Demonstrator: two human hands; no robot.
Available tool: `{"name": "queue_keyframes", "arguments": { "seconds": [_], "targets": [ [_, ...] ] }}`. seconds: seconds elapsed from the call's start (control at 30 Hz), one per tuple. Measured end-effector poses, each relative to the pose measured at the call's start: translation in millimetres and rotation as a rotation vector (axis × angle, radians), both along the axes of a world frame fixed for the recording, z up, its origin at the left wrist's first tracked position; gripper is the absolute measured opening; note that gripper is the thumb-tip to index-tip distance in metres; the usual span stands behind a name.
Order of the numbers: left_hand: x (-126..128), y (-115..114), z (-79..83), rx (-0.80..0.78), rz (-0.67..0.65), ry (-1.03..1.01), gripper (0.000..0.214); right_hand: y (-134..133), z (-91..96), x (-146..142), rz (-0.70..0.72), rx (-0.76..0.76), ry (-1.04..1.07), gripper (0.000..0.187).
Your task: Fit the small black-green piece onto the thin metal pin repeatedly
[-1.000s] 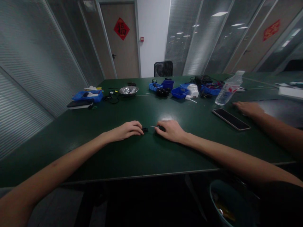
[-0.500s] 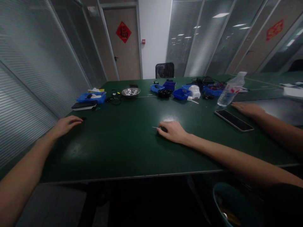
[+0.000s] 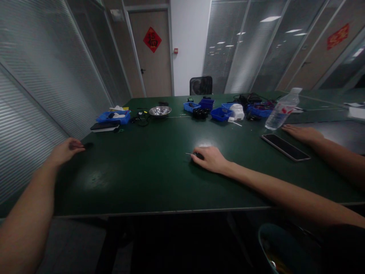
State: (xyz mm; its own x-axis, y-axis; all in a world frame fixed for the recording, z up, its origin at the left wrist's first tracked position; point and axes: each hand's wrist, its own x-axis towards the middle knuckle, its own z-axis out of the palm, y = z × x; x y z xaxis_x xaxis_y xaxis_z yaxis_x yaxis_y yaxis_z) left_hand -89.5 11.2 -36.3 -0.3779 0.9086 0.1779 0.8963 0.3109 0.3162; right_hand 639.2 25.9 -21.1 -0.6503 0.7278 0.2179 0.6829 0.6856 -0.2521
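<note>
My left hand (image 3: 64,151) is at the left side of the green table (image 3: 148,179), fingers curled toward the thumb. A small dark patch (image 3: 89,145) shows just past its fingertips; whether it is a held thing or a shadow is unclear. Near the middle of the table, my right hand (image 3: 209,159) rests closed around a small screwdriver (image 3: 199,156). Part of its black handle shows between thumb and fingers, and its thin metal shaft points left. The rest of the handle is hidden in the palm.
Another person's hand (image 3: 303,134) lies flat at the right, beside a phone (image 3: 285,147) and a clear bottle (image 3: 283,109). Toward the back stand a metal bowl (image 3: 160,111), blue bins (image 3: 221,114) and a blue tray (image 3: 114,117). A bin (image 3: 273,243) stands below the edge.
My left hand has moved left, its fingers more curled, and the dark patch by its fingertips has shifted left too. My right hand stays in place with the screwdriver. The view has turned slightly.
</note>
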Motion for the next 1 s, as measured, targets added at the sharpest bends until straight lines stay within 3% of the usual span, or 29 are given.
{"name": "queue_keyframes", "arguments": {
  "seconds": [0.27, 0.43, 0.6, 0.77, 1.0],
  "targets": [
    [-1, -3, 10.4, -0.212, 0.173, 0.001, 0.04, -1, -0.2, 0, -0.002, 0.015, 0.005, 0.038],
    [-1, -10, 12.2, -0.023, 0.264, -0.004, 0.037, -1, -1.2, 0, -0.001, 0.016, -0.011, 0.037],
    [22, -12, 15.6, 0.198, 0.368, -0.099, 0.038, -1, -0.1, 0, -0.016, 0.0, -0.011, 0.037],
    [44, -7, 17.3, 0.266, 0.349, -0.226, 0.044, -1, 1.4, -1, -0.007, 0.001, -0.011, 0.038],
    [46, 0, 10.5, 0.199, 0.333, -0.133, 0.042, -1, 1.8, -1, 0.0, -0.016, -0.008, 0.038]
  ]
}}
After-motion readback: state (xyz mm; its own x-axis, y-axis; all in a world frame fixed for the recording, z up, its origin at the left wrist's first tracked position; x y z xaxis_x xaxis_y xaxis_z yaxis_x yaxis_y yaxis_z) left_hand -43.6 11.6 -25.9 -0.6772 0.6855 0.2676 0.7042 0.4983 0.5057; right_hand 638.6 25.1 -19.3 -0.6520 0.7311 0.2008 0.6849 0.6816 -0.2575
